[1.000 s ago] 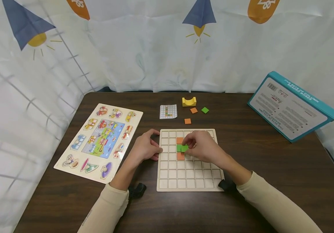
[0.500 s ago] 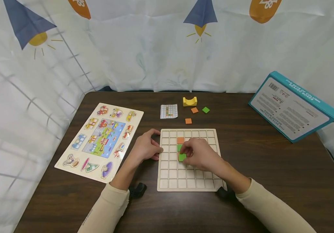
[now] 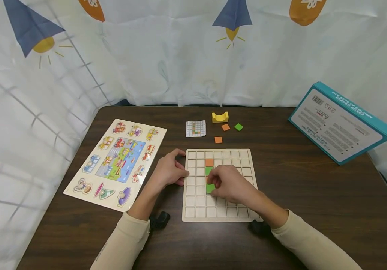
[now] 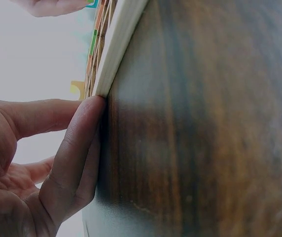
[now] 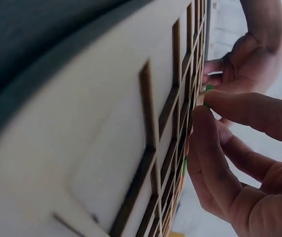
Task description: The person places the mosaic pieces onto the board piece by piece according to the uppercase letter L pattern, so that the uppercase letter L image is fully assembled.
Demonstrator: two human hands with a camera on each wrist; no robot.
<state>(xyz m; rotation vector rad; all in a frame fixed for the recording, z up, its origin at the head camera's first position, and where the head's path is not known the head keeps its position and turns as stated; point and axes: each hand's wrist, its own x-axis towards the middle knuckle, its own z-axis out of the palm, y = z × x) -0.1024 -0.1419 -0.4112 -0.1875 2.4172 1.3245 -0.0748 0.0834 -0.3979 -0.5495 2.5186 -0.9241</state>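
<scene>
A pale wooden grid board point(image 3: 200, 212) lies in front of me. My left hand point(image 3: 169, 170) grips its left edge; in the left wrist view thumb and finger point(image 4: 77, 143) meet at that edge. Over the board's middle, my right hand point(image 3: 228, 183) pinches a small green square tile point(image 3: 210, 188) between thumb and fingertips. That tile is near a partly covered orange tile point(image 3: 207, 179) in the third column. Above it in the same column sit a green tile point(image 3: 208, 171) and an orange tile point(image 3: 209, 162). Whether the pinched tile touches the board, I cannot tell.
Behind the board are a pattern card point(image 3: 195, 128), a yellow block point(image 3: 220, 117), orange tiles point(image 3: 218, 140) and a green tile point(image 3: 239, 127). A picture puzzle board point(image 3: 114, 198) lies left. A teal-edged box point(image 3: 338, 123) leans at the back right of the dark table point(image 3: 298, 180).
My right hand has moved toward me down the third column with the green tile, past the lower orange tile. The left hand has stayed at the board's edge.
</scene>
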